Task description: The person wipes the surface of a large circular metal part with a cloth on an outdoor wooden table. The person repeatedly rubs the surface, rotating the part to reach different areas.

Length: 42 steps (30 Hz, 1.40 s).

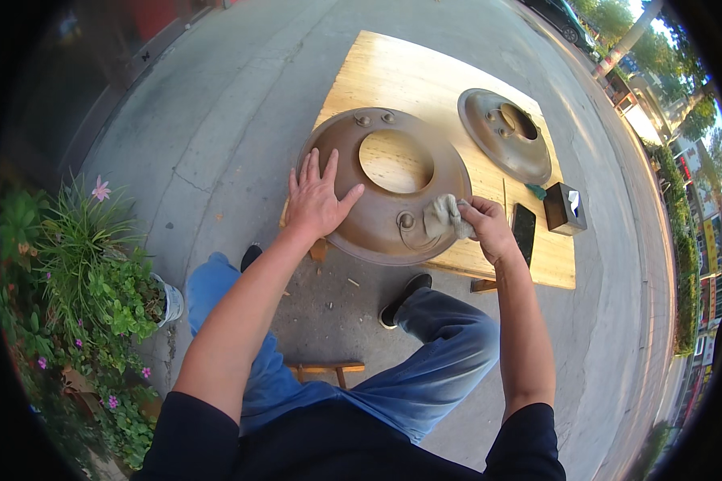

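Note:
A wide, brown metal disc (344, 129) with a round hole in its middle lies on the wooden table (409, 69) before me. Small round knobs with ring handles sit on opposite sides of the hole. My left hand (316, 201) rests with fingers spread on the disc's left part, holding nothing. Pinched in my right hand (487, 227) is a crumpled grey-white cloth (442, 215), which lies against the disc's right side, close to a ring handle (405, 221). The wood surface shows through the hole.
Farther right on the table lies a second, similar disc (481, 123). Beside it are a dark tissue box (564, 211), a black phone (524, 231), a thin stick (505, 195) and a green scrap (536, 191). Potted plants (90, 258) stand on the left. A small wooden stool (328, 367) is below me.

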Each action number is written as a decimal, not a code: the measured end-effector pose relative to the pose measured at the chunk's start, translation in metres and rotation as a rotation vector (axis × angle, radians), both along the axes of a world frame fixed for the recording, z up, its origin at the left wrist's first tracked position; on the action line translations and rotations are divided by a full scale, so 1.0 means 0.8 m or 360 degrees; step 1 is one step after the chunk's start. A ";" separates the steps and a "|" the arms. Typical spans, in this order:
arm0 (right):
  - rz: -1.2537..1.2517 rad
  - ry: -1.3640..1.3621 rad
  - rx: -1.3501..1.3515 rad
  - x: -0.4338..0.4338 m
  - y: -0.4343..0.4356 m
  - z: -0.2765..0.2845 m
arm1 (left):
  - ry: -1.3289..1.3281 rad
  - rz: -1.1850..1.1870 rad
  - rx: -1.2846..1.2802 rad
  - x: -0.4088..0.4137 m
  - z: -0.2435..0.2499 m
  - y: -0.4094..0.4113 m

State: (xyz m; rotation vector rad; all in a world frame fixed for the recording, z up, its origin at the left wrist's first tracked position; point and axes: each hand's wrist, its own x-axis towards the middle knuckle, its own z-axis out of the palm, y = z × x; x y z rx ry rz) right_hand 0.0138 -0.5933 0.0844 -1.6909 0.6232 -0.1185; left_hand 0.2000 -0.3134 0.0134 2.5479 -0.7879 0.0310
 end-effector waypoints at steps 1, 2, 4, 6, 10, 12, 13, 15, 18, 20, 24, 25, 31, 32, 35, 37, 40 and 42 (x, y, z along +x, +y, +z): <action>-0.0068 -0.0224 -0.0139 0.007 0.003 -0.003 | 0.0000 -0.0002 -0.0001 0.000 -0.001 0.000; -0.0036 -0.0229 -0.0297 0.015 -0.003 -0.006 | -0.0001 -0.0003 -0.0002 0.000 -0.002 0.001; 0.0040 -0.0163 -0.0614 0.028 -0.010 -0.012 | 0.0001 -0.0010 -0.0012 0.001 -0.001 -0.001; 0.0137 -0.0018 -0.0923 0.045 -0.003 -0.027 | 0.0011 -0.0010 -0.0024 0.000 -0.001 -0.001; 0.0197 -0.0432 -0.1584 0.060 0.063 -0.035 | 0.0012 -0.0006 0.0004 -0.002 0.003 -0.002; 0.0246 -0.0547 -0.1576 0.069 0.114 -0.038 | -0.0004 -0.0005 0.0008 -0.002 0.003 -0.001; 0.0273 -0.0594 -0.1619 0.072 0.134 -0.038 | -0.0006 -0.0003 0.0008 -0.002 0.002 -0.002; 0.0349 -0.0682 -0.1711 0.087 0.151 -0.039 | -0.0011 0.0002 0.0009 0.000 0.000 -0.002; 0.0376 -0.0744 -0.1891 0.084 0.137 -0.029 | -0.0006 0.0007 -0.0015 0.002 -0.001 0.006; 0.0318 -0.0659 -0.2027 0.065 0.096 -0.021 | 0.0023 -0.0028 -0.0002 -0.002 0.005 0.002; 0.0125 -0.0232 -0.1785 0.041 0.049 -0.022 | 0.0053 -0.0040 0.0029 -0.003 0.005 -0.003; 0.0118 -0.0303 -0.1876 0.043 0.054 -0.026 | 0.0057 -0.0040 0.0047 -0.003 0.005 -0.003; 0.0344 -0.0704 -0.2205 0.066 0.167 -0.046 | 0.0007 -0.0036 0.0050 -0.003 0.003 -0.007; 0.0358 -0.0726 -0.2116 0.076 0.175 -0.046 | -0.0003 -0.0033 0.0040 -0.001 0.001 -0.007; 0.0378 -0.0657 -0.2095 0.091 0.165 -0.033 | -0.0015 -0.0034 0.0028 0.002 -0.003 -0.001; 0.0346 -0.0658 -0.2173 0.082 0.140 -0.017 | -0.0002 -0.0020 0.0013 0.001 0.001 0.003; 0.0251 -0.0482 -0.2121 0.044 0.093 -0.027 | 0.0008 -0.0077 -0.0004 -0.003 0.003 -0.008; 0.0249 -0.0371 -0.2053 0.031 0.087 -0.027 | 0.0027 -0.0061 0.0024 -0.004 0.003 -0.006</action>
